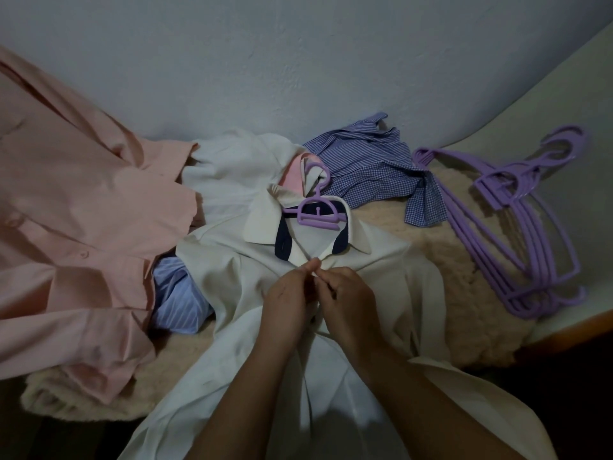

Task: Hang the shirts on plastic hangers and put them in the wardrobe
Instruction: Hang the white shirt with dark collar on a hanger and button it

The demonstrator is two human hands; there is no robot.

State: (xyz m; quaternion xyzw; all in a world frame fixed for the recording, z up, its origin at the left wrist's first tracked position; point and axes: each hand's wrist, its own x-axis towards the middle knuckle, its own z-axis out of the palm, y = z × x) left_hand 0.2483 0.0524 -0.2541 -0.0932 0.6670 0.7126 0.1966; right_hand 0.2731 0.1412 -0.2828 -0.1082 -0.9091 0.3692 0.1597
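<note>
White shirt (365, 260) lies flat on a fleece blanket (471, 313), a purple hanger (317, 212) already inside it, hook out through the collar. Left hand (288, 298) and right hand (348, 293) meet at the placket just below the collar; the fingers (310, 265) of both pinch the fabric there, apparently doing up a top button, though the button itself is hidden.

Progress, judged: first shirt on its hanger but not yet carried off. Left to do: pink shirt (66, 227), checked shirt (371, 171), striped blue shirt (179, 300), another white one (232, 167) behind. Spare hangers (517, 227) are stacked at right. No wardrobe in view.
</note>
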